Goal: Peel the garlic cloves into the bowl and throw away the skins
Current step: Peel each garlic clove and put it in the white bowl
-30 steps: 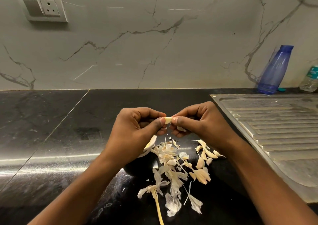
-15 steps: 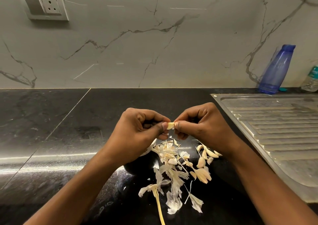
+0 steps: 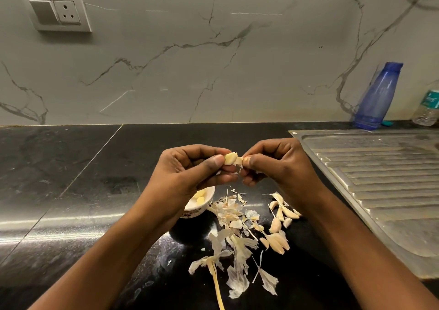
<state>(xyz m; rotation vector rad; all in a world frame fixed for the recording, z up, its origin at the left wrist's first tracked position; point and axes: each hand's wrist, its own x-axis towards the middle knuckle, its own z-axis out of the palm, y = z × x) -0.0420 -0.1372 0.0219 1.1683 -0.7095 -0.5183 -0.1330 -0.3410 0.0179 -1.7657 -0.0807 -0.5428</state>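
Note:
Above the black counter my left hand pinches a pale garlic clove between thumb and fingers. My right hand pinches the skin that peels off the clove's right end. Below my left hand stands a small white bowl with peeled cloves in it, partly hidden by the wrist. Loose papery skins lie in a heap in front of the bowl. Several unpeeled cloves lie to the right of the heap, under my right wrist.
A steel sink drainboard fills the right side of the counter. A blue bottle and a clear water bottle stand at the wall behind it. A wall socket is at the upper left.
The hands have drawn slightly apart. More of the clove is bare, and a strip of skin now stretches from it to my right fingers. The bowl's inside has come into view.

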